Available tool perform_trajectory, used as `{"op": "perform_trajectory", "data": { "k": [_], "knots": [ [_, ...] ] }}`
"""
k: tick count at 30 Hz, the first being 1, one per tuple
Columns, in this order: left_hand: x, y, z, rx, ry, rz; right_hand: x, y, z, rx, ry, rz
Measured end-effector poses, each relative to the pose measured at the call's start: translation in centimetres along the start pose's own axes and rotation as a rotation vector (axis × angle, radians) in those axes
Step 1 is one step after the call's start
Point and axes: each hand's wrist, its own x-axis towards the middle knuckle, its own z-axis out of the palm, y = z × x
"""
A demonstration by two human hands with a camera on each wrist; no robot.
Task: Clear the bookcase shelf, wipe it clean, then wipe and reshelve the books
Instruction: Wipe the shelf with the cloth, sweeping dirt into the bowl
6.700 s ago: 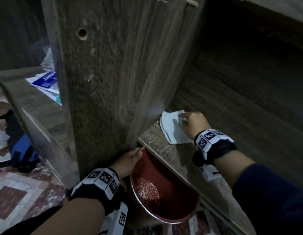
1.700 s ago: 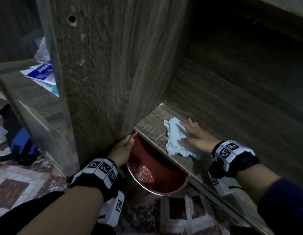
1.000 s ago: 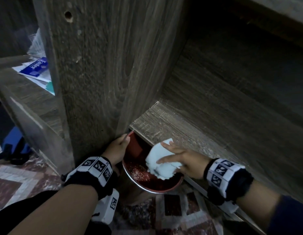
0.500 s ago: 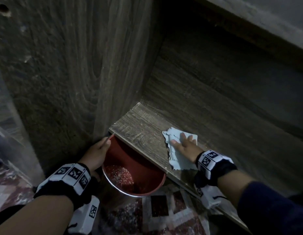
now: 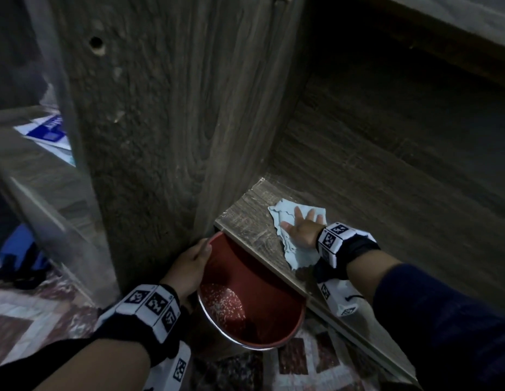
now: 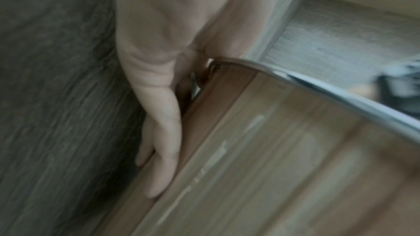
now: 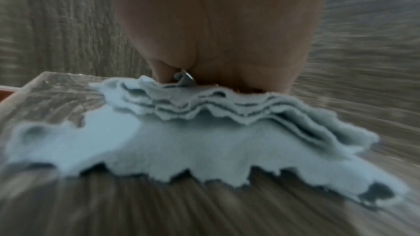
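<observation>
the shelf [image 5: 254, 230] is bare of books and i am back on it. half a second ago my right hand [image 5: 300, 231] sat nearer the front lip; now it is a little deeper in, fingers straight and spread, pressing the cloth [image 5: 285, 213] flat on the wood. a second ago that cloth was bunched over the bucket [image 5: 254, 306], so the dust is shed and i judge another wiping pass is starting. my left hand [image 5: 190, 268] still grips the bucket rim, thumb over the edge, tucked under the shelf lip. no books in view.
</observation>
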Motion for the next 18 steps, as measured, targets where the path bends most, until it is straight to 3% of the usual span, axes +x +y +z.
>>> {"op": "perform_trajectory", "data": {
  "k": [1,5,12,18],
  "knots": [
    [-0.1,-0.1,0.0,0.008,0.007,0.001,-0.2,-0.7,-0.3,0.029,-0.043,-0.025],
    [-0.8,0.0,0.1,0.082,0.061,0.042,1.5,-2.8,-0.3,0.034,0.040,-0.092],
    [-1.8,0.9,0.1,0.023,0.074,0.006,1.1,-7.6,1.2,-0.052,0.118,-0.240],
    [-2.3,1.7,0.1,0.034,0.093,-0.020,-0.7,-7.8,1.8,-0.072,0.091,-0.319]
  ]
}}
